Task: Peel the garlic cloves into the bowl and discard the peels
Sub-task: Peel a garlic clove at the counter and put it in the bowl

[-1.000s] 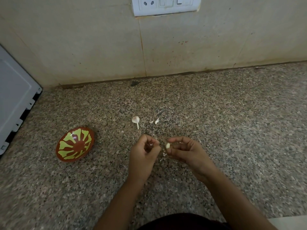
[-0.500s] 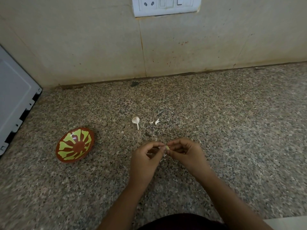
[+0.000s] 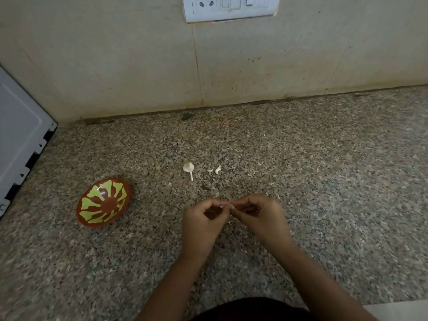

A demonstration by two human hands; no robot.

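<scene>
Just below the middle of the view, the left hand (image 3: 203, 224) and the right hand (image 3: 261, 216) meet fingertip to fingertip. Each grip is closed on the same thing: thumb and forefinger of both hands curl inward and pinch one small garlic clove (image 3: 231, 206). Only a pale sliver of the clove shows between the fingertips. The fingers cover the rest, so how much skin it carries cannot be made out. The remaining fingers of both hands are folded toward the palms. Whether the hands touch the speckled granite tabletop (image 3: 335, 181) or are held above it is unclear.

Just beyond the hands, toward the wall, two small white peel scraps (image 3: 217, 169) lie on the tabletop. Beside them, to the left, lies a white garlic stem (image 3: 189, 169) with its papery base attached.

Well to the left of the hands sits the bowl (image 3: 104, 202), red-brown with a yellow-green pattern, tilted so its inside faces the camera.

A pale appliance panel (image 3: 18, 144) is cut off by the left edge. At the back, a stained tiled wall (image 3: 115, 54) carries a white switch plate (image 3: 229, 8), cropped by the top edge. A dark smudge (image 3: 186, 116) lies where tabletop meets wall. Both forearms run out of the frame at the bottom, where a dark garment (image 3: 250, 309) is partly visible.
</scene>
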